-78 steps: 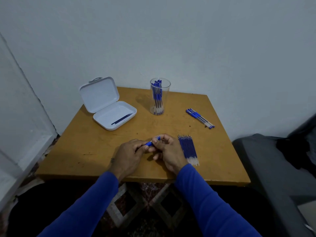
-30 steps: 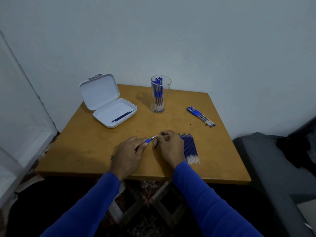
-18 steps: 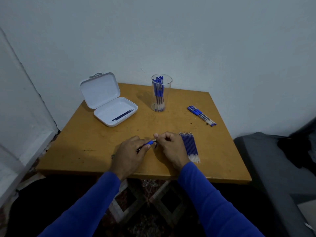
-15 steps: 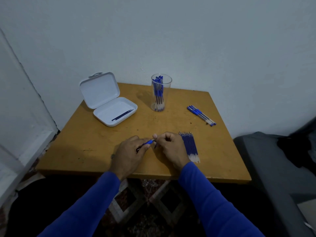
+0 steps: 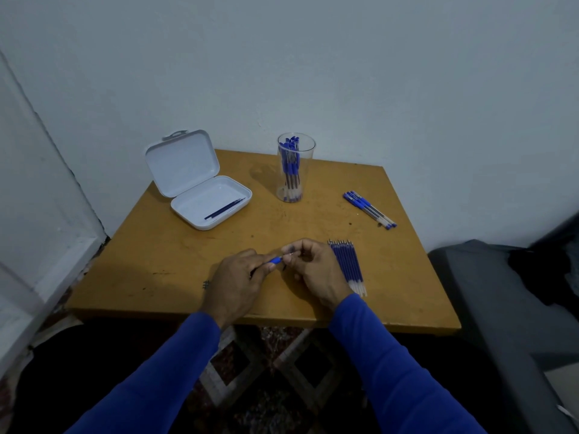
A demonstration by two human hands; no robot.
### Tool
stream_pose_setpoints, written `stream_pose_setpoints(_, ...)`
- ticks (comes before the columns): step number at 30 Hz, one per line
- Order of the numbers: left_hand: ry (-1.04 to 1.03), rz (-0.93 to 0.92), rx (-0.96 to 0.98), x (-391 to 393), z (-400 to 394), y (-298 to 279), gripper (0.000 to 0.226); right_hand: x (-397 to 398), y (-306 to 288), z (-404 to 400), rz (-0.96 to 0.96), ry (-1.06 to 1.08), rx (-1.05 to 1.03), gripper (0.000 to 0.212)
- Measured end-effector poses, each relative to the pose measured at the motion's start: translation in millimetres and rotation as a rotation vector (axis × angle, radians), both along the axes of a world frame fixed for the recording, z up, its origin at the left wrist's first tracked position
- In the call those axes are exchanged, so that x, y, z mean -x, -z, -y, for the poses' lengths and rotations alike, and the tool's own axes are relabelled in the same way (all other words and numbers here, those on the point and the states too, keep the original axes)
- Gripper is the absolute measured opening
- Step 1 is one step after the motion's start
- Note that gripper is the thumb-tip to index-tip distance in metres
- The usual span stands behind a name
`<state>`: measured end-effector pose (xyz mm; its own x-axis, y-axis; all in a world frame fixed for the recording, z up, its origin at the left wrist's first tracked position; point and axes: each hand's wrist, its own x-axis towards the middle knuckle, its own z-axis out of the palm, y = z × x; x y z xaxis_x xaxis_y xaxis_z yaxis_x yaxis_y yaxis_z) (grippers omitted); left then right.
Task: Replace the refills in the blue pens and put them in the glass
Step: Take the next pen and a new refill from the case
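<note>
A blue pen [image 5: 275, 260] lies between my hands over the front middle of the wooden table [image 5: 163, 245]. My left hand [image 5: 238, 281] grips its barrel, most of which is hidden in my fist. With curled fingers, my right hand [image 5: 313, 267] pinches a small piece at the pen's tip end. A row of several blue refills [image 5: 349, 266] lies just right of my right hand. The tall clear glass [image 5: 295, 167] at the back holds several blue pens. Three more blue pens [image 5: 369, 209] lie at the back right.
An open white case [image 5: 200, 180] at the back left holds a dark refill [image 5: 225, 209]. White walls close the back and left. A dark grey seat [image 5: 507, 296] stands to the right of the table. Patterned floor shows below the table's front edge.
My right hand left the pen for a moment, reached toward the refills, then came back to the pen's tip. The left hand stayed in place with the pen.
</note>
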<state>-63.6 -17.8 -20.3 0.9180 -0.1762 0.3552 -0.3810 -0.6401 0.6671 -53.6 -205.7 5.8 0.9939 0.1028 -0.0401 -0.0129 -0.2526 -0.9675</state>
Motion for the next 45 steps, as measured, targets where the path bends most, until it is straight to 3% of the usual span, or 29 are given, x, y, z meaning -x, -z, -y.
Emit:
stream_pose_setpoints(3, -0.014, 0.016, 0.011, 0, 1, -2, 0.025, -1, -2, 2, -0.036, -0.019, -0.080, 0.037)
stream_pose_setpoints(5, -0.010, 0.008, 0.027, 0, 1, -2, 0.025, 0, -2, -1, -0.012, 0.043, -0.038, 0.022)
stream_pose_setpoints(8, -0.013, -0.007, 0.024, 1, 0, -1, 0.026, 2, 2, -6, 0.037, 0.093, 0.098, 0.029)
stream_pose_setpoints(11, -0.009, -0.012, 0.027, 1, 0, 0, 0.027, 2, 0, -3, 0.037, 0.039, 0.062, 0.008)
stream_pose_setpoints(15, -0.026, -0.003, 0.008, 0, 0, -1, 0.027, 1, -4, 6, -0.057, -0.046, -0.067, 0.045)
stream_pose_setpoints(18, -0.019, -0.010, 0.001, 0, -1, 0, 0.028, 2, -5, -1, -0.017, 0.040, 0.003, 0.016)
stream_pose_setpoints(21, -0.014, -0.024, -0.005, -1, -1, 0, 0.030, 3, -1, -7, 0.040, 0.094, 0.103, 0.026)
stream_pose_setpoints(24, -0.017, -0.010, -0.002, 0, 0, -1, 0.028, 2, -3, -1, 0.019, 0.005, 0.062, 0.009)
stream_pose_setpoints(26, -0.023, -0.004, -0.001, 0, 1, -1, 0.027, 1, -4, 4, -0.015, -0.043, -0.003, 0.030)
stream_pose_setpoints(27, -0.024, -0.002, -0.005, 0, 1, -2, 0.027, 1, -4, 4, -0.021, -0.031, -0.019, 0.031)
stream_pose_setpoints(29, -0.022, 0.001, -0.011, 0, 0, -2, 0.027, 3, -6, -2, -0.008, 0.025, -0.002, 0.010)
stream_pose_setpoints(31, -0.020, 0.002, -0.010, 1, 0, -2, 0.028, 4, -4, -6, 0.022, 0.072, 0.070, 0.019)
stream_pose_setpoints(34, -0.019, -0.010, -0.008, 1, 0, -2, 0.028, 4, -5, -2, 0.018, 0.010, 0.061, 0.008)
stream_pose_setpoints(37, -0.027, -0.008, -0.012, 0, 0, -2, 0.028, 3, -6, 5, -0.046, -0.047, -0.036, 0.033)
stream_pose_setpoints(40, -0.023, -0.006, -0.001, 1, 0, -3, 0.027, 2, -5, 0, -0.019, 0.042, 0.018, 0.012)
stream_pose_setpoints(42, -0.020, -0.005, -0.004, 1, 0, -3, 0.027, 3, -4, -5, -0.004, 0.065, 0.087, 0.019)
stream_pose_setpoints(45, -0.020, 0.001, 0.000, 1, 0, -2, 0.027, 3, -4, -3, 0.019, 0.044, 0.105, 0.010)
